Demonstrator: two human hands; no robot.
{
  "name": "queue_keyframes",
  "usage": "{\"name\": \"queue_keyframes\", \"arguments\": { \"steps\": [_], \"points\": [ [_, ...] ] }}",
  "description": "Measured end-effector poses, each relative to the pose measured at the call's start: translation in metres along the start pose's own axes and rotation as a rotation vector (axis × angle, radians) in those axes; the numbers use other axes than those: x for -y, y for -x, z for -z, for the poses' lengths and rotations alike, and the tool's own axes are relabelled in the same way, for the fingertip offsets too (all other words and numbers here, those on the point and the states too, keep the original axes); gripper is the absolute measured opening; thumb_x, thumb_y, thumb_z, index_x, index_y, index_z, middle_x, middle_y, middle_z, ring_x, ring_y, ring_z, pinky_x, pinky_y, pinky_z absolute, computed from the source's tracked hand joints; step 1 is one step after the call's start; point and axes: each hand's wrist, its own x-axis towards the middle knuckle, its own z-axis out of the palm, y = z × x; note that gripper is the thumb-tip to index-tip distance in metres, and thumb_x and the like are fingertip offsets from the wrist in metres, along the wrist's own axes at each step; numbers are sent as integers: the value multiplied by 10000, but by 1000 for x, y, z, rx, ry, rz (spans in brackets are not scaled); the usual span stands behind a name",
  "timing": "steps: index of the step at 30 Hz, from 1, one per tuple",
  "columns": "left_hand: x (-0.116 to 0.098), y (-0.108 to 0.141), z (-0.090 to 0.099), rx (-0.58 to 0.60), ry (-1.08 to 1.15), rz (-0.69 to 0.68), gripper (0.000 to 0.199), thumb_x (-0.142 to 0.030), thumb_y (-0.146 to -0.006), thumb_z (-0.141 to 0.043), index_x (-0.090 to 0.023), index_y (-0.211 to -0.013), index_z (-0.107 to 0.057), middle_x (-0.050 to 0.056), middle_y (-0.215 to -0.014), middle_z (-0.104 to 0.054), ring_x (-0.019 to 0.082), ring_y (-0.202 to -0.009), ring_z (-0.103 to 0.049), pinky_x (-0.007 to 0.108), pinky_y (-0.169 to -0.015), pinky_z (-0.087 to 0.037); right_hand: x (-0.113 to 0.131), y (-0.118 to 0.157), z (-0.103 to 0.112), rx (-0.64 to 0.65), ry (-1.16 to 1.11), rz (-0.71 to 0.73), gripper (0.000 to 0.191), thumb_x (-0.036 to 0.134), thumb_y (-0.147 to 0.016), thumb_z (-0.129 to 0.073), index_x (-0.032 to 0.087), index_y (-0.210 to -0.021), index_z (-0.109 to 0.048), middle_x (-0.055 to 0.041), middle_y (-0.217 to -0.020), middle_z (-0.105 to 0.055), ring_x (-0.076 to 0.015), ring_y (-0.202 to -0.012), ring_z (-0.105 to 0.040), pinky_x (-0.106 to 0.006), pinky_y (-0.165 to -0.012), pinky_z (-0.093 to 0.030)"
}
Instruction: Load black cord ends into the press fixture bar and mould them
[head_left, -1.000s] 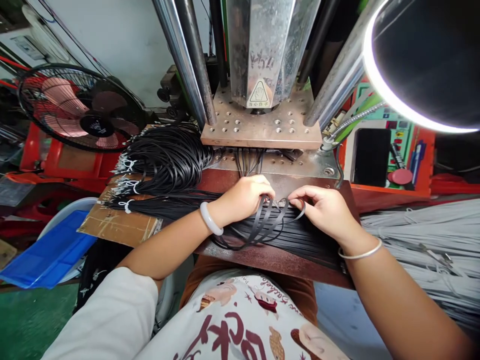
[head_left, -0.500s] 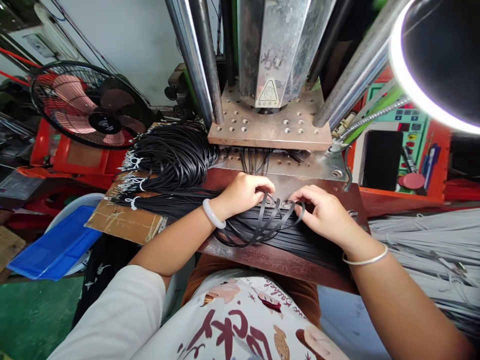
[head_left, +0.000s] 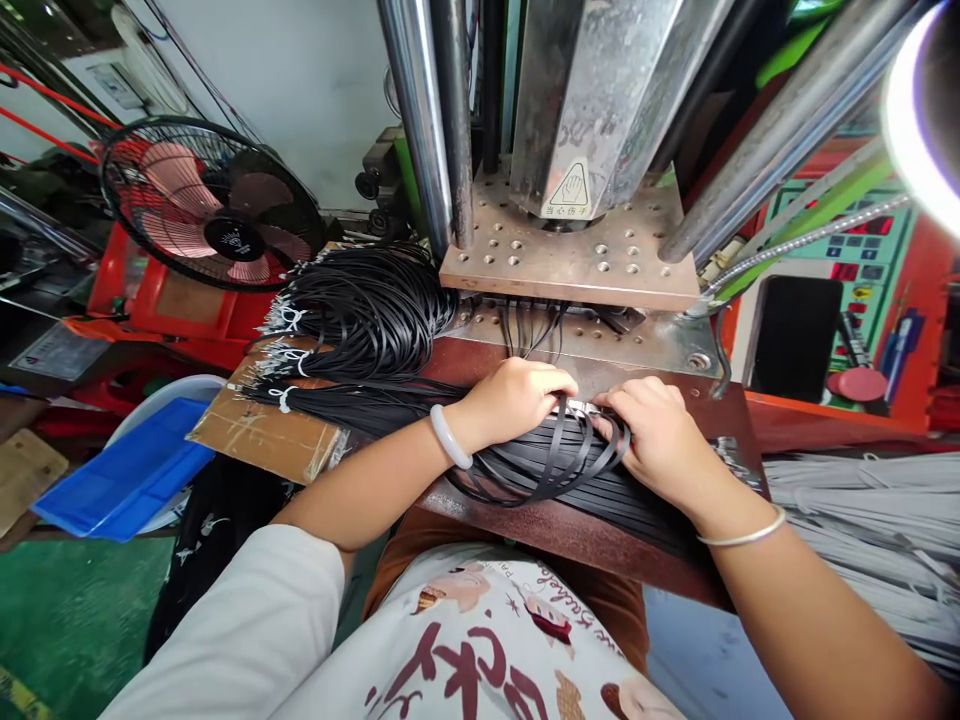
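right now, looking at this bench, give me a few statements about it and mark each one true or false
1. The left hand and right hand both touch black straps. True.
2. A fan stands left of the press. True.
3. The right hand is under the press. False: it is in front of it.
4. The tray is blue. True.
5. The tray lies between the hands. False: it is left of both.

The left hand [head_left: 514, 402] and right hand [head_left: 660, 440] grip looped black straps [head_left: 554, 450], with a drilled metal plate [head_left: 559, 262] beyond both hands and a fan [head_left: 234, 238] beyond the left.
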Motion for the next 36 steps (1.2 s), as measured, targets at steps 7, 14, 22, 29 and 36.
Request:
{"name": "queue_keyframes", "arguments": {
  "steps": [7,14,22,29,36],
  "points": [
    [-2,8,-4,-29,-162,-96,233,-87,-912,-465,-140,-896,-691,40,-832,-717,162,-763,-670,260,-730,-505,-4,-1,-3,-20,-55,25,116,244,-925,-495,175,-938,-588,-83,-847,-595,-234,-833,-486,-361,-727,-366],
    [-8,12,3,65,-329,-160,216,-153,-961,-466,-134,-985,-680,77,-1011,-708,180,-910,-659,296,-835,-507,-6,0,1,-22,-26,63,104,195,-900,-497,167,-931,-592,-87,-860,-588,-236,-848,-480,-372,-749,-371],
    [-7,3,29,-22,-34,23,223,-27,-852,-552,-144,-911,-732,49,-883,-702,136,-803,-656,237,-758,-521,-14,1,2,-16,-46,90,109,186,-885,-531,162,-966,-598,-76,-887,-578,-231,-876,-482,-371,-776,-373],
    [9,6,7,-48,148,70,273,37,-777,-551,-154,-809,-743,12,-798,-741,123,-746,-682,227,-758,-526,-14,1,2,-15,-46,73,121,192,-868,-544,165,-970,-602,-74,-883,-575,-231,-863,-480,-370,-772,-377],
    [8,9,7,-89,111,30,256,18,-803,-541,-154,-822,-729,12,-808,-739,114,-747,-682,213,-743,-526,-12,0,4,8,-77,21,119,229,-879,-514,184,-948,-600,-81,-873,-579,-236,-861,-480,-382,-783,-377]
  ]
}}
